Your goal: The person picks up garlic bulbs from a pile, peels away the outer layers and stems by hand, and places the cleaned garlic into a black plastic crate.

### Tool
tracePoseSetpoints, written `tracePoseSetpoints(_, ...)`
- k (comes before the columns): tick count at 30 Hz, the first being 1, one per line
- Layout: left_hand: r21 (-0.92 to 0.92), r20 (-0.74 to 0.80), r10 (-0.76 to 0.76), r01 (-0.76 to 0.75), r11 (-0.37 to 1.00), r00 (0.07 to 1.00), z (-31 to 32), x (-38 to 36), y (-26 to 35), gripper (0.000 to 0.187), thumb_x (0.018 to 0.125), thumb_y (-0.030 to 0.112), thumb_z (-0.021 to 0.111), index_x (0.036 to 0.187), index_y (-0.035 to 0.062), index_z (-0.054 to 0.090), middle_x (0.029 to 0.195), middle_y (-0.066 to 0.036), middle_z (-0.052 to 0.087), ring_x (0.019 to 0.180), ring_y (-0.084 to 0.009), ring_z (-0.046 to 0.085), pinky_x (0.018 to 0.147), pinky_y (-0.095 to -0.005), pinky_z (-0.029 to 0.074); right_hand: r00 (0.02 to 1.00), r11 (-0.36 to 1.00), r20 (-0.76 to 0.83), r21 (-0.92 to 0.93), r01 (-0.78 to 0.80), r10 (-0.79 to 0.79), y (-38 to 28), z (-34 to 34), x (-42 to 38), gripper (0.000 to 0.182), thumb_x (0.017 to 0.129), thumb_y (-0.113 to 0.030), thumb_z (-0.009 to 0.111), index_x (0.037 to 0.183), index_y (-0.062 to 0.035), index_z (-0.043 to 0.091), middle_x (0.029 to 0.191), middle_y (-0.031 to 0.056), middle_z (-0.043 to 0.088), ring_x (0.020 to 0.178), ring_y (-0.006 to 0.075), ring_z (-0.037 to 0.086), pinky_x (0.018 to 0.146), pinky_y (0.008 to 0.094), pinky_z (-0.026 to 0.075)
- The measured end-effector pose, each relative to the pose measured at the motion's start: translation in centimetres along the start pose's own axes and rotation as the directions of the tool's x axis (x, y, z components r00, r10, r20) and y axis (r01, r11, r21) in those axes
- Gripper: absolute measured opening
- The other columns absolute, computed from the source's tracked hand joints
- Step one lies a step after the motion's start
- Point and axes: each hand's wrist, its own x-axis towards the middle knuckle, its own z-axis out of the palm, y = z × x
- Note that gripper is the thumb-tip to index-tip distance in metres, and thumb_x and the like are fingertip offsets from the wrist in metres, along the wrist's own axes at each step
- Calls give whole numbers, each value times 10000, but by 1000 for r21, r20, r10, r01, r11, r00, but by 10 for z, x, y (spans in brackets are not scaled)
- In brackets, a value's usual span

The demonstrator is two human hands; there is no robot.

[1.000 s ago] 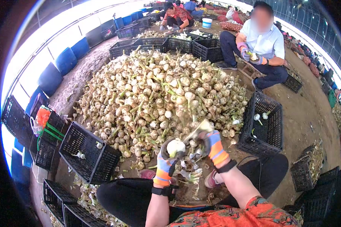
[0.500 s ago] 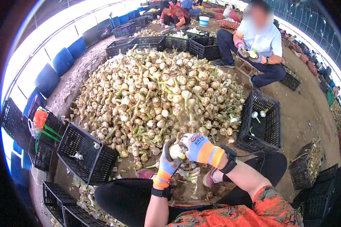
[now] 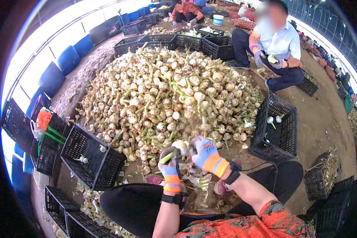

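My left hand (image 3: 170,168), in a blue, orange and grey glove, is closed around a pale garlic bulb (image 3: 181,146). The bulb's green stem (image 3: 166,159) sticks out toward the lower left, over the fingers. Close to the bulb's right side is my right hand (image 3: 208,156), gloved alike, with its fingers curled and slightly blurred. What those fingers grip is hidden. Just beyond both hands rises a large heap of garlic (image 3: 166,99) with stems on. Loose peeled skins (image 3: 200,180) lie on the ground below, between my feet.
A black crate (image 3: 93,156) at left and another black crate (image 3: 275,129) at right each hold a few bulbs. More crates (image 3: 158,41) line the heap's far side. A co-worker (image 3: 279,43) sits at the right, holding garlic. Another person (image 3: 185,16) crouches farther back.
My right hand has drawn slightly away from the bulb. My left hand has tilted the bulb, so its green stem now points left. The nearby co-worker's hands have moved apart.
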Motion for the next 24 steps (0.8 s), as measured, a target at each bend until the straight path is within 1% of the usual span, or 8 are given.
tracePoseSetpoints(2, 313, 210, 269, -326, 892, 940, -1, 5, 4, 302, 770, -37, 610, 1069, -37, 566, 970, -105, 621, 855, -188, 601, 798, -312, 499, 991, 998, -134, -66, -19, 10, 20, 12, 10, 414, 667, -259, 604, 995, -7, 567, 1038, 196, 558, 926, 351, 556, 796, 407, 461)
tracePoseSetpoints(5, 151, 166, 176, -201, 968, 970, 2, 3, -1, 302, 771, -39, 596, 1071, -53, 555, 990, -107, 615, 884, -201, 603, 816, -325, 501, 914, 997, -398, -4, -83, 74, 42, 16, 23, 436, 656, -241, 630, 1032, -33, 549, 1024, 188, 555, 935, 362, 550, 805, 418, 456)
tracePoseSetpoints(10, -69, 334, -49, 76, 995, 941, 2, 5, 14, 390, 735, 89, 719, 1064, -29, 546, 1133, -148, 554, 990, -236, 567, 789, -330, 497, 843, 914, -355, 155, -374, 405, 109, 35, 26, 353, 670, -213, 595, 955, -7, 562, 988, 223, 574, 912, 373, 555, 810, 412, 454)
tracePoseSetpoints(16, -473, 232, -208, 297, 830, 950, 26, -3, 32, 389, 781, -36, 589, 1136, 93, 496, 1161, -126, 535, 1173, -326, 455, 991, -470, 375, 890, 925, 278, 10, -379, 362, 157, 83, -19, 292, 697, -200, 573, 927, -37, 651, 866, 183, 651, 793, 352, 622, 721, 401, 496)
tracePoseSetpoints(18, -468, 279, -204, 319, 824, 938, 22, 3, 12, 466, 777, -42, 594, 1207, 72, 458, 1190, -131, 519, 1174, -299, 455, 995, -446, 374, 906, 200, 349, 895, -398, 238, 197, 152, -27, 345, 764, -258, 587, 1044, -58, 615, 966, 146, 646, 844, 305, 626, 753, 410, 494)
tracePoseSetpoints(20, 105, 377, -248, 225, 969, 892, 11, 9, -19, 553, 770, -51, 601, 1277, 32, 396, 1230, -135, 492, 1169, -259, 455, 1004, -397, 365, 892, -651, 447, 659, -377, -65, 126, 90, -34, 374, 824, -253, 564, 1157, -84, 542, 1088, 123, 594, 903, 310, 595, 775, 470, 481)
tracePoseSetpoints(22, 46, 440, -21, 0, 999, 898, 15, 8, -32, 552, 776, -22, 614, 1281, 8, 393, 1216, -122, 509, 1098, -213, 504, 934, -330, 417, 895, -734, 445, 608, -303, -1, 113, 70, -22, 440, 855, -351, 534, 1201, -82, 492, 1166, 132, 547, 973, 273, 576, 793, 437, 485)
tracePoseSetpoints(24, 176, 178, -208, 177, 968, 962, 8, 17, -18, 478, 847, 152, 539, 1296, 61, 401, 1273, -112, 467, 1122, -223, 494, 904, -351, 449, 947, -827, 266, 563, -2, 180, 136, 53, -8, 413, 884, -349, 484, 1196, -79, 499, 1137, 125, 565, 1004, 249, 568, 798, 424, 487)
